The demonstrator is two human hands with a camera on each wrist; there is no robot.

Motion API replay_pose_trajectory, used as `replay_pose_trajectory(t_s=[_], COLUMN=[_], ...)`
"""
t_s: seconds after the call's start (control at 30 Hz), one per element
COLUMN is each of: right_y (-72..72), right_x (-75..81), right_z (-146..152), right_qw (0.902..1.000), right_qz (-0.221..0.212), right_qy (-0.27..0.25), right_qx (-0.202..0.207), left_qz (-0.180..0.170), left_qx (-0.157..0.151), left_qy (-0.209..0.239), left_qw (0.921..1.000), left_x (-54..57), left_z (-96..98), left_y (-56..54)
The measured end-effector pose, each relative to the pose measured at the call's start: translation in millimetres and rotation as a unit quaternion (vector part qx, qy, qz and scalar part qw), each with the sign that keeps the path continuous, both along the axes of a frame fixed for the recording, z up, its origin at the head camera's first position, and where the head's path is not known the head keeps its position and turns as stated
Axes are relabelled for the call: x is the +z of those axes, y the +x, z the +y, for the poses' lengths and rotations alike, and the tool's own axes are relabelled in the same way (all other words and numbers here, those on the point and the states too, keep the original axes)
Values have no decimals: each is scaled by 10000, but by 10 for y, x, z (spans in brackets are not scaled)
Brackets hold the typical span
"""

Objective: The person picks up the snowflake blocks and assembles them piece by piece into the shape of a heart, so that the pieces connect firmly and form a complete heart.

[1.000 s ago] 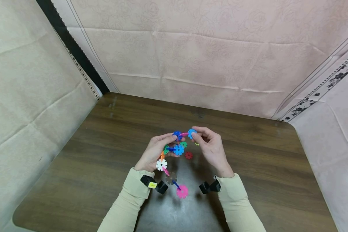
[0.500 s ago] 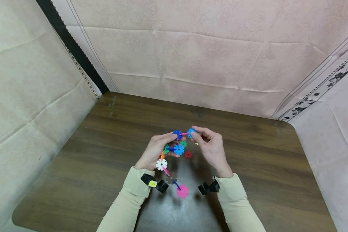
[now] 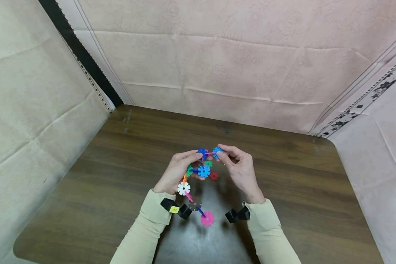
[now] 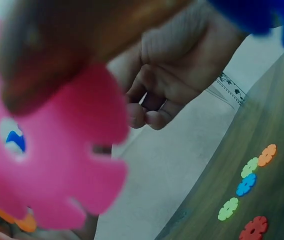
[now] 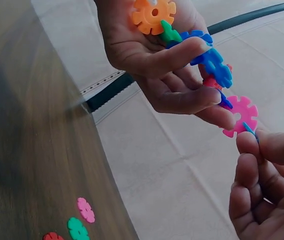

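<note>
A chain of notched plastic interlocking discs hangs from my left hand (image 3: 174, 173); its thumb and fingers grip the dark blue disc (image 3: 202, 153) near the top. Lower along it come a light blue disc (image 3: 203, 171), a white disc (image 3: 183, 188) and a large pink disc (image 3: 207, 219) at the bottom end. My right hand (image 3: 241, 171) pinches another light blue disc (image 3: 217, 152) between thumb and index finger. In the right wrist view this disc (image 5: 251, 130) sits edge-on at the rim of a pink disc (image 5: 244, 114), which joins the chain. The pink disc (image 4: 57, 165) looms close in the left wrist view.
Loose discs lie on the wooden table (image 3: 135, 176) under the hands, among them a red disc (image 3: 214, 176) and a green disc (image 3: 208, 164). The left wrist view shows an orange disc (image 4: 267, 155) in a row with others. Pale cloth (image 3: 217, 73) surrounds the table.
Both hands stay almost in place and keep their hold. The pink disc between them has turned slightly more edge-on in the head view.
</note>
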State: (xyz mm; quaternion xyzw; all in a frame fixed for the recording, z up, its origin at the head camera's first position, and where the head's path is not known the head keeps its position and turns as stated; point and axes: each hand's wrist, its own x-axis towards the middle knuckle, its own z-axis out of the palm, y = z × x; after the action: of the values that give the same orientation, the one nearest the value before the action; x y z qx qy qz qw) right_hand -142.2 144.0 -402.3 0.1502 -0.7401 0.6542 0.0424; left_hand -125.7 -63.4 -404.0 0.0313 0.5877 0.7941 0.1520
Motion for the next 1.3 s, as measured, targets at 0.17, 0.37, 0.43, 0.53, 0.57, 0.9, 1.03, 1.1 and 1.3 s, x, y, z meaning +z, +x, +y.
replay_pose_trajectory(t_s=[0.17, 0.37, 0.43, 0.53, 0.57, 0.9, 1.03, 1.1, 1.3], right_y=[68, 75, 44, 39, 40, 47, 56, 62, 50], right_x=[121, 105, 36, 10, 7, 22, 25, 23, 15], right_z=[-33, 6, 26, 34, 36, 37, 18, 7, 15], right_qw=[9996, 9994, 9992, 9989, 9989, 9992, 9987, 9984, 9990], right_qz=[-205, -293, -334, -315, -287, -237, -329, -361, -301], right_qy=[-180, -153, -212, -301, -306, -250, -320, -363, -243], right_qx=[103, 76, 98, 187, 212, 225, 225, 238, 239], left_qz=[26, 104, 89, -6, -32, -107, -138, -148, -106], left_qx=[-23, 155, 285, 446, 484, 165, 136, 111, -64], left_qy=[79, -137, -223, -151, -102, 178, 389, 506, 615], left_qw=[10000, 9997, 9993, 9989, 9988, 9996, 9991, 9985, 9980], left_x=[7, -1, -2, 3, 4, 1, -1, -1, -5], left_z=[6, -39, -50, -56, -56, -80, -81, -77, -75], left_y=[4, -1, -4, -3, -3, 10, 11, 10, 15])
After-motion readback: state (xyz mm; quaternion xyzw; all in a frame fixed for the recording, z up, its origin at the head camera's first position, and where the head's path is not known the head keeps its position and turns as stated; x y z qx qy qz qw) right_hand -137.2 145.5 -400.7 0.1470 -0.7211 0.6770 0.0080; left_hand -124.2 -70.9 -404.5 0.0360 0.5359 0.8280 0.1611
